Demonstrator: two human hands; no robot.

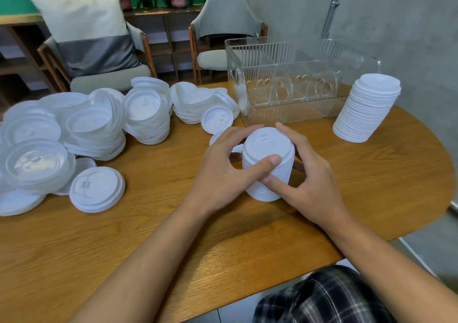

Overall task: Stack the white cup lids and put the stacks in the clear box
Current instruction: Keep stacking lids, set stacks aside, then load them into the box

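Grip of left hand (223, 171) and right hand (307, 176) around upright lid stack (269, 144)

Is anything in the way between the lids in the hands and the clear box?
Nothing visible. The left hand and right hand grip the lid stack in front of the clear box, whose top is open. Loose lids lie to its left, the tall stack to its right.

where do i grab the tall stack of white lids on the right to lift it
Grip the tall stack of white plastic lids low on its sides, coming in from left and right: it stands upright, and a top grip would likely leave lower lids behind.
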